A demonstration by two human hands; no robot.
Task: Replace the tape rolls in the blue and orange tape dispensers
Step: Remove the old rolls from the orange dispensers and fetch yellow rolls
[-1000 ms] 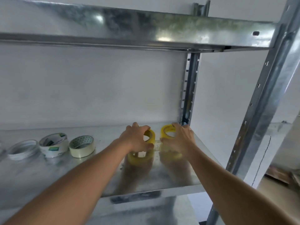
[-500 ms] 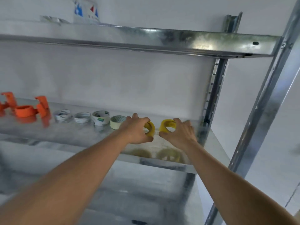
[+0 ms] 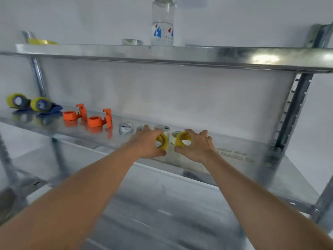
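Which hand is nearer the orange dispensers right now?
Left. The left hand is just right of the orange dispensers; the right hand is farther right. Each grips a yellow tape roll.

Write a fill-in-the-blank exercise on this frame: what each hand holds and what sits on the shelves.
1. Each hand, left hand and right hand, grips a ____ tape roll.
2. The two empty dispensers on the middle shelf are coloured ____.
3. The blue dispensers at the far left carry ____ rolls of tape.
4. On the top shelf stands a clear ____.

Missing words: yellow; orange; yellow; bottle
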